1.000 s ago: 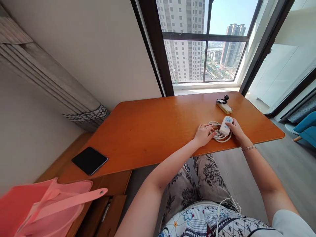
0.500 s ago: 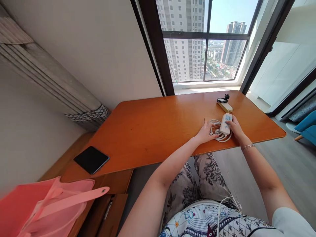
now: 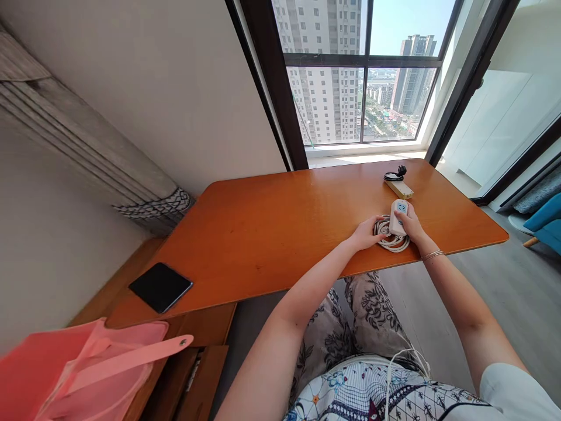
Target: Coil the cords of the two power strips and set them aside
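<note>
A white power strip [image 3: 398, 215] with a coiled white cord [image 3: 392, 241] lies near the front right of the orange wooden table [image 3: 280, 222]. My right hand [image 3: 411, 225] is closed round the strip, holding it slightly raised over the coil. My left hand [image 3: 367, 233] rests at the coil's left side, its fingers curled onto the cord loops.
A second, yellowish power strip [image 3: 399, 188] with a black cord and plug [image 3: 393, 174] lies farther back on the table. A black tablet [image 3: 160, 286] sits at the front left corner. A pink bag [image 3: 83, 368] is at lower left. A window and grey curtain stand behind.
My left hand went from lying flat beside the coil to gripping its loops. My right hand has tilted the white power strip up a little over the coil.
</note>
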`<state>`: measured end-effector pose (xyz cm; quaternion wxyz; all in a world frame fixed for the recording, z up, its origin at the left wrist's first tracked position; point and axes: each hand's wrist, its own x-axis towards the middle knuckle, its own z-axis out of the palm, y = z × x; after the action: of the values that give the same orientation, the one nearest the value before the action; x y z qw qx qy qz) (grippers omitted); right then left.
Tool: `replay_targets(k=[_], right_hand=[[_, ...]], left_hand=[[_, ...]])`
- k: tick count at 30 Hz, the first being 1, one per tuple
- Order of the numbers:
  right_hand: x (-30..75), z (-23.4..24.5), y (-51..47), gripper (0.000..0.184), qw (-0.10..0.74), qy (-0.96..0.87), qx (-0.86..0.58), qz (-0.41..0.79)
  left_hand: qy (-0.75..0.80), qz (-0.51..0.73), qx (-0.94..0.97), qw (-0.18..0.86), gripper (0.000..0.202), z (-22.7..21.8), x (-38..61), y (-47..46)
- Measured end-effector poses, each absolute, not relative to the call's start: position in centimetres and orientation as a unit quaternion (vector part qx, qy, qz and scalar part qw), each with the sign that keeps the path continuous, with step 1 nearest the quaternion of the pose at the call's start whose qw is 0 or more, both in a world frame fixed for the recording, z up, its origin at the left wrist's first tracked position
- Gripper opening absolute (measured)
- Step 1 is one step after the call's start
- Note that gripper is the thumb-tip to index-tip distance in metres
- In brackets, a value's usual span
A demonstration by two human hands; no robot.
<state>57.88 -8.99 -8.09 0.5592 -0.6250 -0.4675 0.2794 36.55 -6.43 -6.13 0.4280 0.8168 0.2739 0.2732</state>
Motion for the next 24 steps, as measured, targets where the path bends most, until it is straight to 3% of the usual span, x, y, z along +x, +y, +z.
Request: replay_targets(k=[11,24], right_hand=[[57.8,-8.0,-9.6,0.071,0.542,-0.499,-0.619,0.272],[58.6,-7.6,-9.4,0.060,0.536,-0.517,-0.580,0.331]], left_hand=[[0.421,0.261,0.793,0.354,0.049,-5.0,38.8,-8.4],[0.357,0.264,0.829,0.340,0.038,-5.0,38.3,-7.5]])
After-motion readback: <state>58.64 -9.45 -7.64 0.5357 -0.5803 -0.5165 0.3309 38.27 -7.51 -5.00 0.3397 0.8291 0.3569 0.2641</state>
